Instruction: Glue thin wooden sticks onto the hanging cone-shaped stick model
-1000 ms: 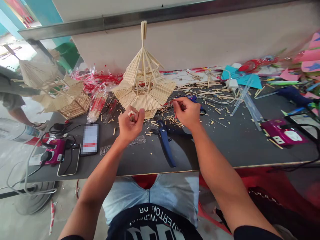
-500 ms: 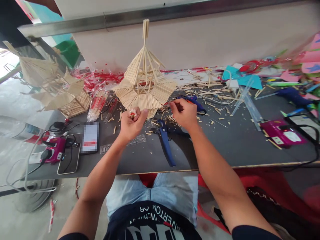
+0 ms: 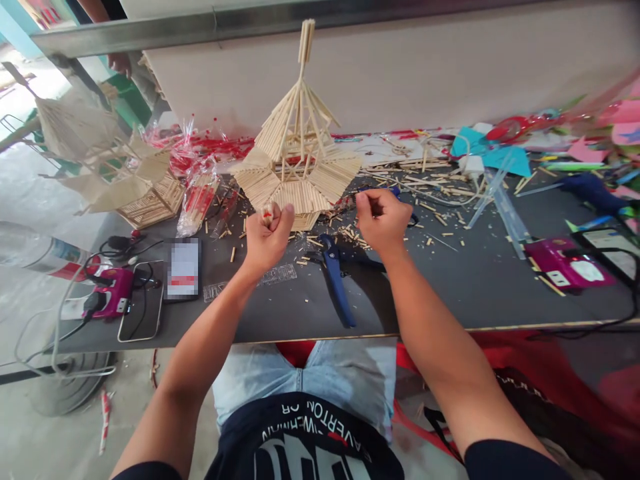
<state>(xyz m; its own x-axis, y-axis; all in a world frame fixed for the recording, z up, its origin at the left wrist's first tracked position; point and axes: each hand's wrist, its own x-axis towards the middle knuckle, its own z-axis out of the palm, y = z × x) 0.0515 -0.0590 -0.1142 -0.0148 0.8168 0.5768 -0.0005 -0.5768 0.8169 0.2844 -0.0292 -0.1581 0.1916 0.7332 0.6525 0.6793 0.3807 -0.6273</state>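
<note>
A pagoda-like model of thin wooden sticks point(image 3: 300, 190) stands upright on the dark table, with a flared skirt of panels. In front of its lower left edge is my left hand point(image 3: 270, 233), closed in a fist. Something whitish with a red mark shows at its fingers; I cannot make out what it is. My right hand point(image 3: 383, 220) is closed in a pinch, just right of the model, and what it holds, if anything, is too small to see. Behind it lies a blue tool point(image 3: 395, 191), mostly hidden. A blue-handled cutter point(image 3: 337, 287) rests between my forearms.
A second stick model point(image 3: 145, 193) stands at left beside bagged sticks point(image 3: 200, 197). Nearer are a phone point(image 3: 183, 270), a clear ruler point(image 3: 283, 275) and a purple power strip point(image 3: 113, 293). Cut stick pieces point(image 3: 415, 180) litter the back. Another purple power strip point(image 3: 570, 265) lies right.
My view has shifted slightly. My right hand has moved a little to the right, away from the model. My left hand remains a fist. A person's hand now shows at the upper left.
</note>
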